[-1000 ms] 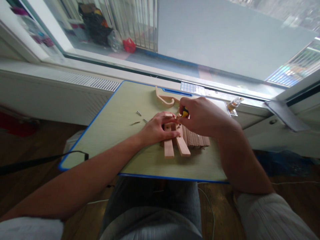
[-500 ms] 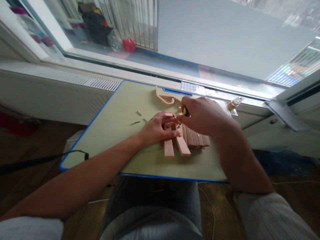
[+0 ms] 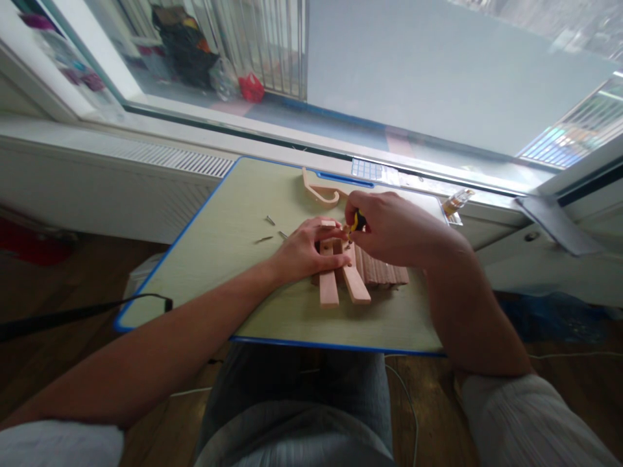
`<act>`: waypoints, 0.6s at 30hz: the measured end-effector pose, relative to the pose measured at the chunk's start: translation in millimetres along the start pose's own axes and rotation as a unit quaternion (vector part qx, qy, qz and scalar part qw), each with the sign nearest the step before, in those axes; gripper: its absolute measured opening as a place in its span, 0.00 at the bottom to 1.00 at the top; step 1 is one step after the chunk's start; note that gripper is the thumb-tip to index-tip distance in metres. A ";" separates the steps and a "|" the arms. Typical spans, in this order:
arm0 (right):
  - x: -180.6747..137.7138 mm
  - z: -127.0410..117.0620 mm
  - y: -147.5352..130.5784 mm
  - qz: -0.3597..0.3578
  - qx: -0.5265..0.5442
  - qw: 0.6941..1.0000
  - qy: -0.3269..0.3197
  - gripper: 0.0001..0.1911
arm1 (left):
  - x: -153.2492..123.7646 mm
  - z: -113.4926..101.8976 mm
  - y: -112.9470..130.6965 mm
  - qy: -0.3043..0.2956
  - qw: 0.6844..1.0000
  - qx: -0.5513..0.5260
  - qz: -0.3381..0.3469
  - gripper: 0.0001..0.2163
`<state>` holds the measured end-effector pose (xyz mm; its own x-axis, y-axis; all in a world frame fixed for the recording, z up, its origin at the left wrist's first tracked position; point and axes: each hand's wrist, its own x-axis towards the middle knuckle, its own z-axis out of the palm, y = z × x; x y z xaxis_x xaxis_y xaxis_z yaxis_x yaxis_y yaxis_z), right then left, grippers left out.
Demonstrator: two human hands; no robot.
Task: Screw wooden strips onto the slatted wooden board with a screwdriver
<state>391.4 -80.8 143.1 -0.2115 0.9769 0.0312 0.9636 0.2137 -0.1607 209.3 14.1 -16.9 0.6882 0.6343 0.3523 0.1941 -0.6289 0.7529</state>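
Observation:
My left hand (image 3: 311, 246) is closed around a small assembly of pale wooden pieces (image 3: 329, 288), thumb on the near side and fingers across the far side. Two flat legs of it stick out toward me, the right one slanting. In my right hand (image 3: 382, 224) is a yellow and black screwdriver (image 3: 359, 222), its tip pointing down at a screw (image 3: 349, 245) in the right wooden piece. Folded corrugated cardboard (image 3: 384, 267) lies under and beside the wood. A curved wooden piece (image 3: 321, 192) rests farther back, partly behind my right hand.
Several loose screws (image 3: 270, 220) lie on the pale green table (image 3: 204, 259) left of my hand. The blue-edged table stands against a window sill. A blue slot (image 3: 345, 179) runs along its far edge. A radiator (image 3: 146, 168) is at the left, a small bottle (image 3: 457, 202) at the right.
My right hand has turned a little around the screwdriver, and more of its handle shows. My left hand and the wooden pieces stay in place.

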 end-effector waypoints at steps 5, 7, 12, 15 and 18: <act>1.6 -0.8 -1.9 0.017 -0.018 1.000 0.017 0.09 | 0.3 -0.6 -0.3 -0.002 1.000 -0.002 0.011 0.22; 2.2 -0.6 -2.6 0.030 -0.027 0.999 0.025 0.09 | 0.4 -0.7 0.1 -0.001 1.000 0.000 0.013 0.22; 2.9 1.1 -4.0 0.042 -0.057 0.997 0.044 0.11 | 0.3 -0.8 1.2 -0.001 1.000 -0.001 0.009 0.22; 3.8 2.7 -5.5 0.041 -0.069 0.996 0.045 0.12 | -0.1 -0.8 2.1 -0.003 1.000 -0.007 -0.005 0.23; 4.0 3.1 -7.1 0.036 -0.080 0.995 0.043 0.12 | -0.3 -1.1 3.6 -0.006 1.000 -0.012 -0.016 0.25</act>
<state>383.2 -78.4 141.2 -0.1330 0.9849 0.1109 0.9909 0.1345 -0.0061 209.0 12.2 -13.7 0.6899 0.6481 0.3224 0.1987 -0.5978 0.7766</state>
